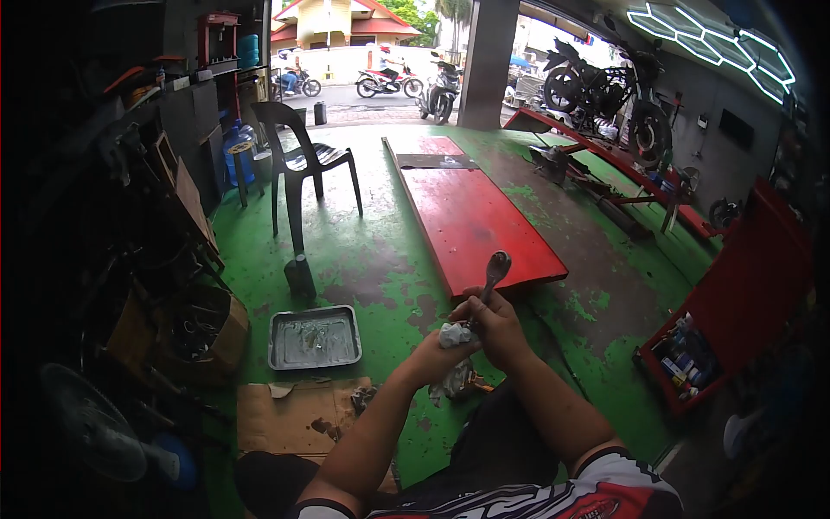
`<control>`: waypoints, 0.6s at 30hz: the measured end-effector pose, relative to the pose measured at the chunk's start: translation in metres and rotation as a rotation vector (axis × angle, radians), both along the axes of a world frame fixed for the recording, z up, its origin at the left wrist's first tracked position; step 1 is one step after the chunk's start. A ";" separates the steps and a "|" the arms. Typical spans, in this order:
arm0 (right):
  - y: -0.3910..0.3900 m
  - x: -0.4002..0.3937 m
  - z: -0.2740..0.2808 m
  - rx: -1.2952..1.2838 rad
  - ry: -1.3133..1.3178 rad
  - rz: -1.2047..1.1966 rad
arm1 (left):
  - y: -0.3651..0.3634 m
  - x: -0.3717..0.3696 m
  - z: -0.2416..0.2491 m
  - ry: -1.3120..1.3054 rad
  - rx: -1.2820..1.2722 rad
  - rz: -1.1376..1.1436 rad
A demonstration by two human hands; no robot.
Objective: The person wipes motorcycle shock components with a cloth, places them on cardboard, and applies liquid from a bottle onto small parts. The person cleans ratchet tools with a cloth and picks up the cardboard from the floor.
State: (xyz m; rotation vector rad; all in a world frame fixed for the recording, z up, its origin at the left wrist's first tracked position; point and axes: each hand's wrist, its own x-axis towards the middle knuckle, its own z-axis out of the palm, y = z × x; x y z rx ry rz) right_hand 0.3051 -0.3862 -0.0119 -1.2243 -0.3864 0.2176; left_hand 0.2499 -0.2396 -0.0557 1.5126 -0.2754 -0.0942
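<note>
My right hand (494,322) is closed around the handle of a ratchet wrench (497,265), whose rounded head points up and away from me. Just to its left, my left hand (435,356) grips a crumpled white rag (454,335) against the lower part of the handle. The two hands almost touch, and the handle's lower end is hidden between them. Below them on the floor lies a stained, greyish cloth (451,381), partly covered by my arms, with something orange-handled beside it.
A metal tray (315,338) and a flattened cardboard sheet (298,415) lie to the left. Ahead is a red lift platform (484,216); a plastic chair (298,164) stands left of it. A red tool cabinet (735,294) is at right, a fan (95,424) at lower left.
</note>
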 end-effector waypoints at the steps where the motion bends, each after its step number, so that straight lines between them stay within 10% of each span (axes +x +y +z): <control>1: -0.008 0.001 -0.006 0.003 -0.040 -0.006 | -0.001 0.000 -0.002 0.012 0.048 -0.028; 10: -0.227 0.046 0.008 0.338 0.056 -0.834 | 0.023 -0.006 0.007 -0.079 0.053 0.087; 18: -0.403 -0.089 -0.349 0.306 0.952 -1.245 | 0.055 0.002 -0.002 -0.088 0.035 0.410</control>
